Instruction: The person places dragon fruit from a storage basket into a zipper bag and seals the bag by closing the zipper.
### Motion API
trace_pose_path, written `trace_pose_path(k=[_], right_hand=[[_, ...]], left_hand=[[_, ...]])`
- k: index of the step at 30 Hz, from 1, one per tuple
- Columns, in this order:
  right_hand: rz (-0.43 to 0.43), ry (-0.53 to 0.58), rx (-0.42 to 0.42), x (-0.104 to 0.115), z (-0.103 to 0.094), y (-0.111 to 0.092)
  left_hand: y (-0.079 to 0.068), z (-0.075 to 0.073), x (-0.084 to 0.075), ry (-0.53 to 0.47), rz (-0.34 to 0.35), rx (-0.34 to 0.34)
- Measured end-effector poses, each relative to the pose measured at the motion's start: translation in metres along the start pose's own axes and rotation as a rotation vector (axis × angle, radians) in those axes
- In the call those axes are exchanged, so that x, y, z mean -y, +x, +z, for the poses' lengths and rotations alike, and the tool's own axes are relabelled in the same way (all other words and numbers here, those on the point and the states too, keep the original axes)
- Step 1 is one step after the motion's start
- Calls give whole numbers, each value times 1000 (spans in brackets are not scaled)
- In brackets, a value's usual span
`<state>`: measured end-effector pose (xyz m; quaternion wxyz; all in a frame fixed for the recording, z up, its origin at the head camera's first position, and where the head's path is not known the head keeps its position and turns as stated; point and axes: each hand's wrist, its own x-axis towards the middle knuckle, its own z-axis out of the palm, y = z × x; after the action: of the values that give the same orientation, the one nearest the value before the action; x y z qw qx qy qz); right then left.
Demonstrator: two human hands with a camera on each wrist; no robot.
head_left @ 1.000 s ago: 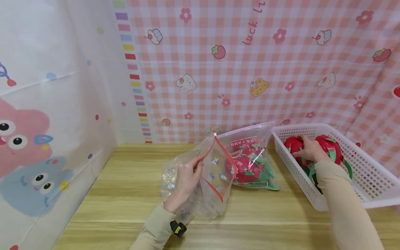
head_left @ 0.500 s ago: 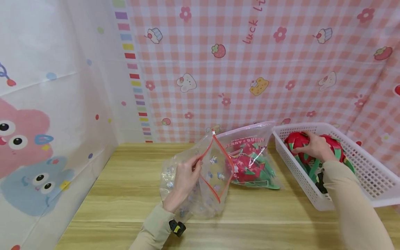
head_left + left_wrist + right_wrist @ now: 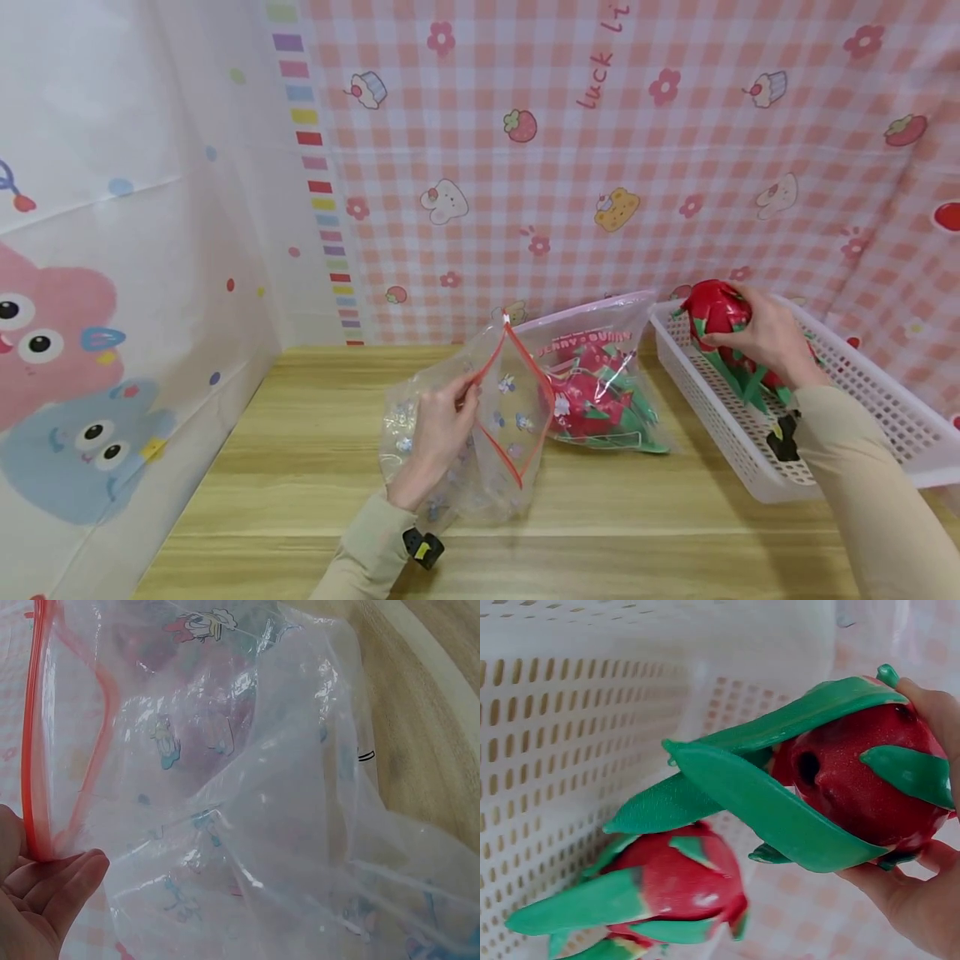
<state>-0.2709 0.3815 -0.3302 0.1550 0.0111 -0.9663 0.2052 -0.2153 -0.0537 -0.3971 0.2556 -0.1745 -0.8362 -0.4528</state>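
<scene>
My right hand (image 3: 776, 337) grips a red model dragon fruit (image 3: 714, 312) with long green leaves, raised over the white basket (image 3: 716, 442). Below it in the right wrist view, a second dragon fruit (image 3: 686, 877) lies in the basket. With thumb and fingers, my left hand (image 3: 438, 429) pinches the red zip edge of a clear printed bag (image 3: 487, 492), whose mouth gapes toward the basket. In the left wrist view, the fingertips (image 3: 82, 877) hold that edge.
Behind the held bag leans another clear bag (image 3: 573, 333) containing a dragon fruit (image 3: 588, 404). Both bags rest on a wooden table (image 3: 300, 467). A pink checked cloth (image 3: 480, 242) hangs at the back, and the basket stands at the right.
My right hand has lifted the dragon fruit up out of the basket, leaves trailing below. The left hand keeps its pinch on the bag, shifted slightly left.
</scene>
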Motion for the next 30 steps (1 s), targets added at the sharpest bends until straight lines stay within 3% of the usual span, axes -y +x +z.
trace_pose_path(k=[13,21,30], right_hand=[[-165,-86,-141,42,-16,-16],[-369,-161,-325,68,-12,-33],[-534,-174,-362,106,-4,-56]], left_hand=[[1,0,1,-9,23,-32],[2,0,-1,-5,57,-48],[4,1,-2,-13,65,-51]])
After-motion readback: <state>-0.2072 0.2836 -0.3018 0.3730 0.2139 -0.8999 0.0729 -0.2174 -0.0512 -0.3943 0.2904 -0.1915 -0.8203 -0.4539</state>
